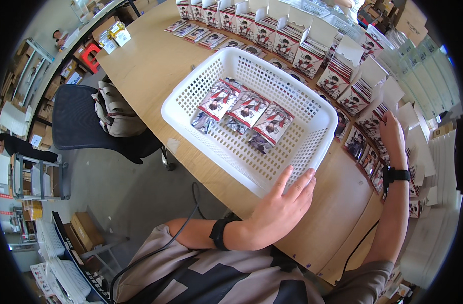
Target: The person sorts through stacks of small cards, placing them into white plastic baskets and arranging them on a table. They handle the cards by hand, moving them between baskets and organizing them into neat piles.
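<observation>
A white perforated plastic basket [250, 182] stands on the wooden table, with several illustrated card packs [242, 106] lying in it in overlapping stacks. My left hand [284, 209] rests at the basket's near right corner, its fingers spread over the rim. At the right, my right hand [391, 131] reaches to one of the open card boxes [370, 119] in the curved row; its fingertips are at the packs inside, and whether they pinch one is not clear. Flat illustrated cards [355, 142] lie along the front of the boxes.
The row of open boxes [307, 57] curves along the table's [140, 57] far and right sides. Behind it stand translucent plastic bins [425, 76] and stacked white trays [444, 171]. An office chair [75, 114] holding a bag is at the left. A person's arm shows at the top.
</observation>
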The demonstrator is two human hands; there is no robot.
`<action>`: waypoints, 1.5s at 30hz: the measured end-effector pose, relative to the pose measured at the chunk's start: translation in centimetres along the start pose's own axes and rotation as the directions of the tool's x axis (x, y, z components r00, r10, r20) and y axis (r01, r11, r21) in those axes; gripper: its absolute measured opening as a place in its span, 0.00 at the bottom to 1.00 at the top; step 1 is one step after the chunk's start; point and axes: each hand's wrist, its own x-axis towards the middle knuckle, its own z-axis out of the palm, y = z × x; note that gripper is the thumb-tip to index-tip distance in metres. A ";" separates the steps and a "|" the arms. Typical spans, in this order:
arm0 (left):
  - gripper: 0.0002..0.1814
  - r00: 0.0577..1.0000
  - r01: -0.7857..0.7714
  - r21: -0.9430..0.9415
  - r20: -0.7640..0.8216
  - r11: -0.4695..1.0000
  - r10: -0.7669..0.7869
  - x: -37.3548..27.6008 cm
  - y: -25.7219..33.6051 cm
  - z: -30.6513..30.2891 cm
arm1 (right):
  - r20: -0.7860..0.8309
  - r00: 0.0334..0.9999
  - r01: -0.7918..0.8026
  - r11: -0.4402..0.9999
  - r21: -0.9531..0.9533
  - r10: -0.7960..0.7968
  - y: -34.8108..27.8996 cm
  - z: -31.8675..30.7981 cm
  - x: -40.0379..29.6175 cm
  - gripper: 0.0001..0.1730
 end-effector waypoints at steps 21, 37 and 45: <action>0.25 1.000 0.017 -0.063 0.021 0.998 -0.016 0.1 -0.1 -0.1 | -0.076 0.996 0.048 0.998 -0.030 -0.050 -2.0 -0.2 -0.7 0.09; 0.26 0.998 0.023 -0.117 0.054 0.993 -0.016 0.7 0.2 -0.8 | -0.279 0.959 -0.054 0.998 -0.011 0.049 -3.1 0.3 -2.1 0.08; 0.26 0.996 0.021 -0.090 0.087 0.996 -0.013 0.7 0.1 -1.1 | -0.434 0.896 0.024 0.985 -0.173 -0.098 -10.9 -7.7 -8.0 0.11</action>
